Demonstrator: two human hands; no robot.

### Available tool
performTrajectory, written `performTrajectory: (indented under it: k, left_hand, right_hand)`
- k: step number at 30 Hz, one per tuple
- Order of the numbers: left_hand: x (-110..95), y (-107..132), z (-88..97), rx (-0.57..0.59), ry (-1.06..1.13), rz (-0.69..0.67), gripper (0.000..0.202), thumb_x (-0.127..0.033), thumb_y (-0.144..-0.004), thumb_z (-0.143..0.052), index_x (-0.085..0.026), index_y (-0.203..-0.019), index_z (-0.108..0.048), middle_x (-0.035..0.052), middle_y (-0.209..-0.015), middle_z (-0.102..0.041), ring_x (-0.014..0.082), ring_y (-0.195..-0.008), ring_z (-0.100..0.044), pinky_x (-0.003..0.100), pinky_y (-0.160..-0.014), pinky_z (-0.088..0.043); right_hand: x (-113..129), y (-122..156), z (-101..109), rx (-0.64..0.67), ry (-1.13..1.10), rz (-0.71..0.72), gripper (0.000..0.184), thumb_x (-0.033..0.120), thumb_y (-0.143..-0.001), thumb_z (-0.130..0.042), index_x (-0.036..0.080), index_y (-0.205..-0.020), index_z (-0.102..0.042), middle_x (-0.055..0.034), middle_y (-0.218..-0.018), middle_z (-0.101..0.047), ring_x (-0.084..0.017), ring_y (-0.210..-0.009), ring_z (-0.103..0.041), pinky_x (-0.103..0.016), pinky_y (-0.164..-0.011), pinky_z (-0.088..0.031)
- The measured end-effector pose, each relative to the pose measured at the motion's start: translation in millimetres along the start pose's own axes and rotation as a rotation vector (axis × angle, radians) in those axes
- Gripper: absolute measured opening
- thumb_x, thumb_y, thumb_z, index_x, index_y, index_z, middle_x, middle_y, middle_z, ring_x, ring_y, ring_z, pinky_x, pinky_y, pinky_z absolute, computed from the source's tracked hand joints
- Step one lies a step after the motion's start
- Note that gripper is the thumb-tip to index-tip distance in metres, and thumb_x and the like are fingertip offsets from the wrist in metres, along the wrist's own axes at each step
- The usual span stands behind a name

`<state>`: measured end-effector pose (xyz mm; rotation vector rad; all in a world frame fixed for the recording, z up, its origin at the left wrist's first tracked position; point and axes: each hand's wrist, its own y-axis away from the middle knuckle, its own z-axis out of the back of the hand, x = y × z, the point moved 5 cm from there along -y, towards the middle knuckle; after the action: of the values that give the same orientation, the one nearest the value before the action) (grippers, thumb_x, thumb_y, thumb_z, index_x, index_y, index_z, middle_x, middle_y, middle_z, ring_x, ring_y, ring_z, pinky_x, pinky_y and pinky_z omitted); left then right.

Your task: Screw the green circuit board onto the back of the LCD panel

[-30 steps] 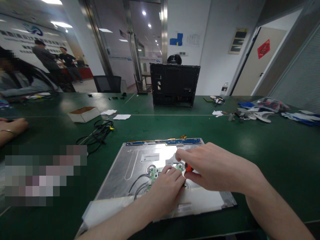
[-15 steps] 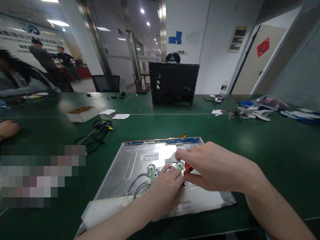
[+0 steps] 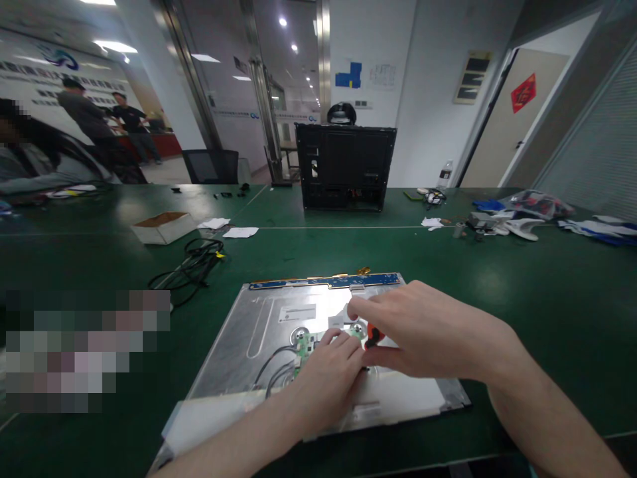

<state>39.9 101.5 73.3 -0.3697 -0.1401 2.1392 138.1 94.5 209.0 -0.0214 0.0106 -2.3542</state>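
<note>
A flat metal-backed display panel (image 3: 229, 332) lies on the table before me, with a blue circuit strip (image 3: 328, 281) along its far edge. A small green circuit board (image 3: 304, 342) sits on its middle, with dark cables running off to the left. My left hand (image 3: 333, 362) rests over this board, its slightly bent fingers lying on it; the thumb is hidden. My right hand (image 3: 423, 332) grips a red-and-black handle, apparently a screwdriver (image 3: 373, 335), just right of the left fingers. The tool's tip is hidden. A white sheet (image 3: 213, 415) covers the panel's near edge.
Black cables (image 3: 192, 262) and an open white box (image 3: 164, 229) lie to the left. A black monitor housing (image 3: 347, 169) stands at the back, with someone partly behind it. Bags and parts (image 3: 540, 204) are at the far right. Other people are at the left.
The red-and-black handle has turned slightly in my right hand, showing more black. Another person's hand at the left edge has gone from view. My left hand stays in place.
</note>
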Motion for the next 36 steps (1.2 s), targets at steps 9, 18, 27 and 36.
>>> performTrajectory:
  k: [9,18,27,36]
  left_hand:
    - [0.7,1.4,0.6,0.019,-0.001,0.004,0.020,-0.011,-0.086,-0.051,-0.019,-0.103,-0.056,0.0075,-0.103,-0.064,0.0252,-0.100,-0.057,0.044,-0.096,-0.036]
    - [0.4,1.1,-0.1,-0.012,-0.023,-0.001,0.017,-0.012,-0.087,-0.051,-0.019,-0.103,-0.056,0.0059,-0.103,-0.065,0.0236,-0.100,-0.058,0.043,-0.097,-0.035]
    - [0.4,1.1,0.0,-0.015,-0.039,-0.017,0.016,-0.012,-0.087,-0.050,-0.019,-0.100,-0.057,0.0061,-0.101,-0.065,0.0240,-0.097,-0.059,0.043,-0.096,-0.036]
    - [-0.7,0.5,0.9,0.000,-0.055,-0.009,0.014,-0.014,-0.088,-0.051,-0.019,-0.100,-0.057,0.0065,-0.099,-0.065,0.0248,-0.095,-0.058,0.044,-0.096,-0.035]
  right_hand:
    - [-3.1,-2.7,-0.2,0.006,0.022,-0.013,0.004,0.024,-0.087,-0.053,0.021,-0.089,-0.052,-0.0010,-0.080,-0.068,-0.019,-0.070,-0.063,-0.028,-0.051,-0.028]
    - [-2.6,-0.6,1.2,0.003,0.022,-0.010,0.005,0.024,-0.086,-0.053,0.021,-0.088,-0.050,-0.0007,-0.081,-0.067,-0.018,-0.069,-0.061,-0.027,-0.052,-0.027]
    - [-2.3,-0.6,1.7,-0.009,0.008,-0.009,0.004,0.023,-0.086,-0.053,0.021,-0.088,-0.051,-0.0004,-0.080,-0.067,-0.017,-0.067,-0.060,-0.028,-0.051,-0.026]
    - [-4.1,-1.9,-1.2,-0.002,0.013,-0.019,0.003,0.023,-0.086,-0.052,0.021,-0.089,-0.052,-0.0007,-0.081,-0.067,-0.018,-0.070,-0.061,-0.028,-0.051,-0.028]
